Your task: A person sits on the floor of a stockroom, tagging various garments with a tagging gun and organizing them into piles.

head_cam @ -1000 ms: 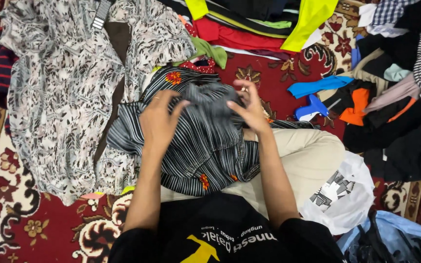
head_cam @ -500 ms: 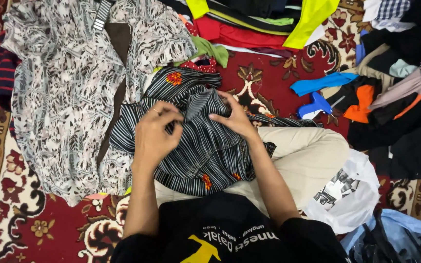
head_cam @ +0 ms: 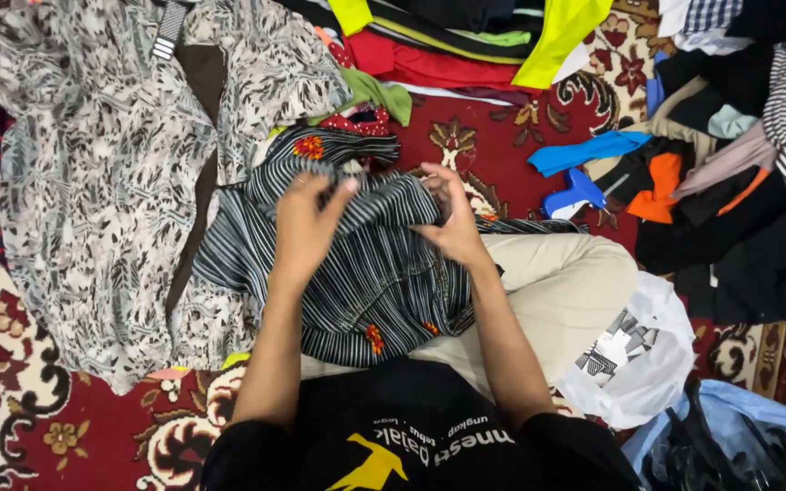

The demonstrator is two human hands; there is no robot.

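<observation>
- Centrally, a black-and-white striped garment (head_cam: 366, 273) with small orange flowers lies bunched over the person's lap and beige trousers (head_cam: 566, 291).
- Left hand (head_cam: 307, 227) pinches a raised fold of it, fingers closed on the cloth.
- Right hand (head_cam: 452, 214) grips the same fold from the other side, fingers curled shut.
- Just beside it, to the left, a grey leaf-print garment (head_cam: 93, 182) spreads over the red patterned carpet (head_cam: 502, 136).
- Well apart on the right sit a white plastic bag (head_cam: 648, 364) and a dark clothes pile (head_cam: 748, 227).
</observation>
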